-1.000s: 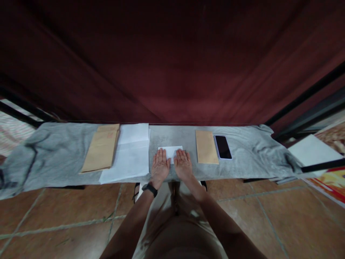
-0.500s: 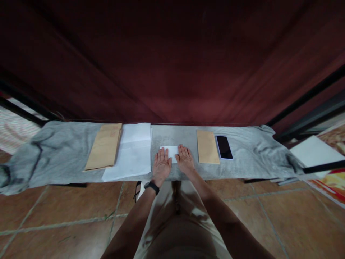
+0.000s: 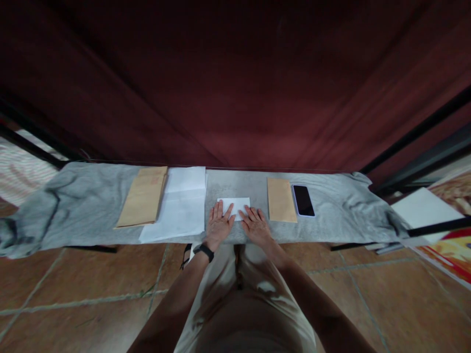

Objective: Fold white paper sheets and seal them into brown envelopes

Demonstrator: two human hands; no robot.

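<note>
Folded paper [image 3: 234, 206] — small, white, on the grey cloth [image 3: 331, 211] at the bench's middle, long axis running left to right. Just beyond both sets of fingertips, near edge tucked under them. Left hand [image 3: 218, 226] and right hand [image 3: 256, 226] flat, fingers spread, pressing rather than gripping — equally near. Brown envelope [image 3: 281, 206] and phone [image 3: 303, 200] further right.

The folded paper [image 3: 234, 203] under the fingertips was plain white, lying on a mottled grey cloth [image 3: 73, 206]. Two envelopes [image 3: 281, 199] were tan brown, the loose sheets [image 3: 180, 208] white, and the phone [image 3: 303, 200] black with a pale rim. The curtain [image 3: 235, 83] behind was dark maroon, the floor tiles [image 3: 73, 289] reddish brown, and the wristband [image 3: 204, 251] black.
</note>
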